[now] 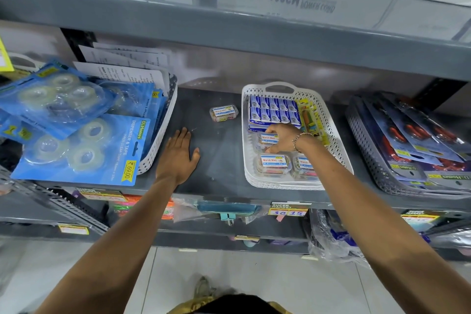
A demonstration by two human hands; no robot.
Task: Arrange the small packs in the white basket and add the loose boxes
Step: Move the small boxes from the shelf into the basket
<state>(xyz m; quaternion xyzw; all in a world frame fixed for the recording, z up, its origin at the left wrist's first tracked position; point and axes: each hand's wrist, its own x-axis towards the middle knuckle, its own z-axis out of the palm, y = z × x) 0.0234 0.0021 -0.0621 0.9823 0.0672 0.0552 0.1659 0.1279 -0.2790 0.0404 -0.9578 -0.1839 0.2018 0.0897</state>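
Note:
A white perforated basket (339, 140) sits on the grey shelf (219, 160). At its back lie blue small packs (274, 109) in rows, with a yellow pack (309, 117) beside them. My right hand (283, 136) reaches into the basket and grips a clear labelled box (267, 141) in its middle. Two more clear boxes (272, 164) (304, 166) lie at the basket's front. One loose clear box (223, 112) rests on the shelf, left of the basket. My left hand (178, 155) lies flat and open on the shelf, apart from that box.
A white basket (163, 132) with blue tape-dispenser packs (84, 145) overhangs the shelf on the left. A grey basket (367, 160) of carded goods stands on the right. A shelf edge (229, 33) runs overhead; lower shelves hold bagged items.

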